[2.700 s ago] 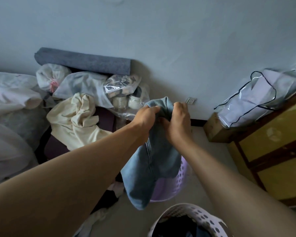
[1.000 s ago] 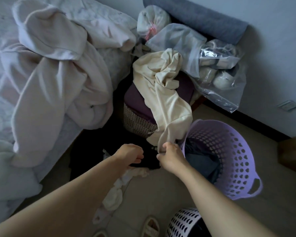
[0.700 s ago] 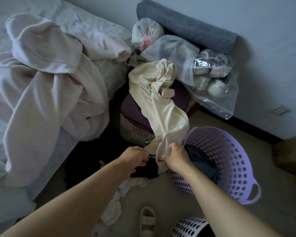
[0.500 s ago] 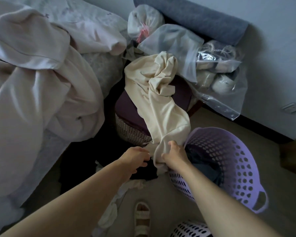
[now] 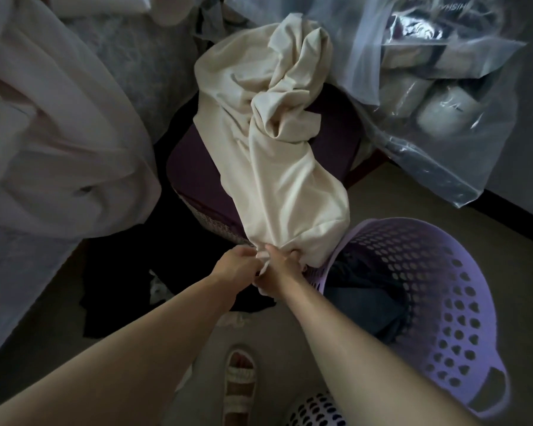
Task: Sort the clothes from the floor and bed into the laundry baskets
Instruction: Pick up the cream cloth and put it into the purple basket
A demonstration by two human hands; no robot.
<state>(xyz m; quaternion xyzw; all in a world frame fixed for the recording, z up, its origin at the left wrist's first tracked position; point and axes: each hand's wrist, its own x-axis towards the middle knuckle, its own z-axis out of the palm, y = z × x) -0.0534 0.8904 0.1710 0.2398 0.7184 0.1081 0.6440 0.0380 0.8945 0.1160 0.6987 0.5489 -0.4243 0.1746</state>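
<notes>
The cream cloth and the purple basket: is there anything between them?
Nothing: in the head view the cream cloth, gripped at its lower end by both hands, hangs against the purple basket rim.

You gripped soft, matt cream cloth (image 5: 277, 167) beside a smooth perforated lilac plastic basket (image 5: 462, 305), under glossy, crinkled clear plastic bags (image 5: 462, 96) and over a matt dark garment (image 5: 120, 290).

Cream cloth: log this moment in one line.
left hand: grips cream cloth hem | right hand: grips hem | purple basket: holds dark clothes
</notes>
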